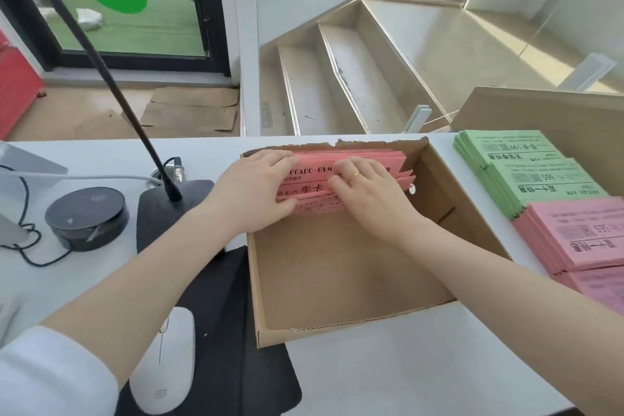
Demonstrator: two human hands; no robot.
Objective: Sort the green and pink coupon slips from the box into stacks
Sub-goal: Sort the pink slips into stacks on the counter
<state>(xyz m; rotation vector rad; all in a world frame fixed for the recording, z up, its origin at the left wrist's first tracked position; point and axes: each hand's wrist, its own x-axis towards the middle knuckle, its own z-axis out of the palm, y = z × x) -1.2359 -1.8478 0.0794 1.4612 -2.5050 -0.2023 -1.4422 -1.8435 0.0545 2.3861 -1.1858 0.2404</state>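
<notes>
Pink slips in box [314, 189]: a bundle leaning against the far wall of the cardboard box [351, 324], black print facing up; the rest of the box floor is bare.
Left hand [251, 194]: rests on the left part of the bundle, fingers lightly curled over the top edges of the slips, thumb at the lower edge.
Right hand [368, 194]: lies on the right part of the bundle, fingers bent and spread a little, tips pressing into the slips; a gold ring [354, 176] on one finger.
Green stacks [526, 169]: two overlapping piles on the worktop [405, 365], just right of the box.
Pink stacks [580, 236]: nearer than the green ones, touching them, running out of view at the right edge.
Left of box: black mat [236, 331] partly under the box, white mouse [165, 361] on it.
Further left: gooseneck microphone stand [175, 203], its stem crossing the view up to the left; round black puck device [86, 218] with cables.
Beyond the worktop: wooden steps [337, 78], a glass door.
</notes>
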